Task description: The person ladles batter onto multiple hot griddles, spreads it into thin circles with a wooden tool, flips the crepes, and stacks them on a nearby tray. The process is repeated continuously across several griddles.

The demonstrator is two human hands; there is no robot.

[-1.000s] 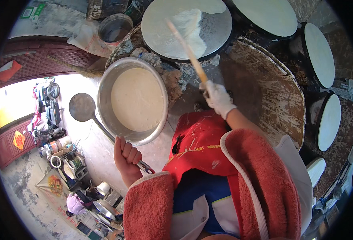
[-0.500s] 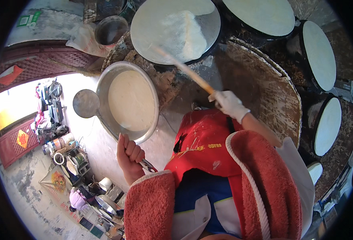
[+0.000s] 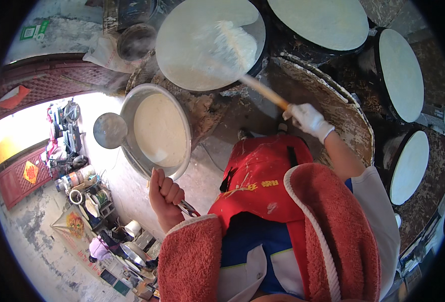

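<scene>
My right hand (image 3: 309,121), in a white glove, grips the light wooden handle (image 3: 267,93) of a stick-like spreader. Its far end is blurred over the round griddle (image 3: 182,50). White batter (image 3: 236,45) lies thick in a ridge on the griddle's right part, with a thinner film around it. Bare and closed, my left hand (image 3: 166,194) is wrapped round the handle of a metal ladle (image 3: 110,131). The ladle's round bowl is just left of a metal basin (image 3: 188,151). Pale batter (image 3: 162,131) fills much of that basin.
Several more white-topped round griddles stand at the right, among them a large one (image 3: 325,22) and a side one (image 3: 401,75). A worn curved wall (image 3: 340,110) rises beside my right arm. A dark pot (image 3: 135,41) stands beyond the basin. Far left, a person (image 3: 99,248) is among clutter.
My right hand has moved right and slightly away from me, drawing the spreader's blurred end rightward across the griddle. The left hand keeps its hold on the ladle. The view has shifted slightly.
</scene>
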